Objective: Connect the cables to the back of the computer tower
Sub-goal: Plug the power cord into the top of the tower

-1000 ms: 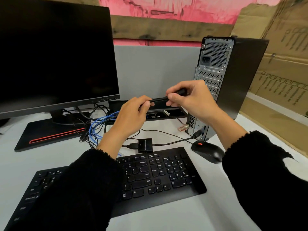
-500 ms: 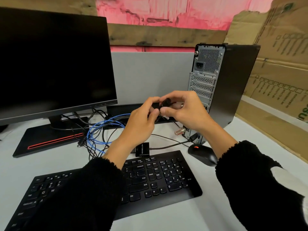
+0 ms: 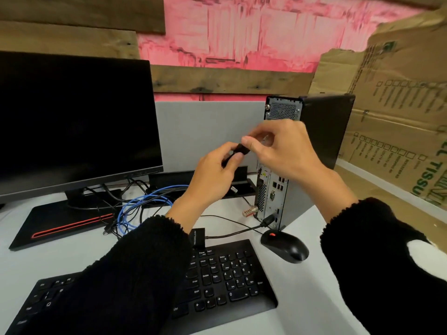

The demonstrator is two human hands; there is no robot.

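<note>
The black computer tower (image 3: 324, 131) stands at the back right with its perforated rear panel and ports (image 3: 273, 189) facing me. Both hands are raised in front of that panel, holding one black cable plug (image 3: 242, 149). My left hand (image 3: 212, 175) grips the cable just behind the plug. My right hand (image 3: 283, 148) pinches the plug's head with thumb and fingers. The plug's tip is hidden by my fingers. One black cable (image 3: 267, 221) is plugged in low on the tower. A blue cable coil (image 3: 145, 209) and black cables lie by the monitor base.
A black monitor (image 3: 77, 122) stands at the left on a flat base with a red stripe. A black keyboard (image 3: 229, 281) lies near me, a black mouse (image 3: 285, 246) beside the tower. A small black adapter box (image 3: 198, 236) sits behind the keyboard. Cardboard leans at the right.
Both hands have risen with the cable and drawn together at the plug, closer to the tower's rear panel. The camera tilted so the tower's lower ports show.
</note>
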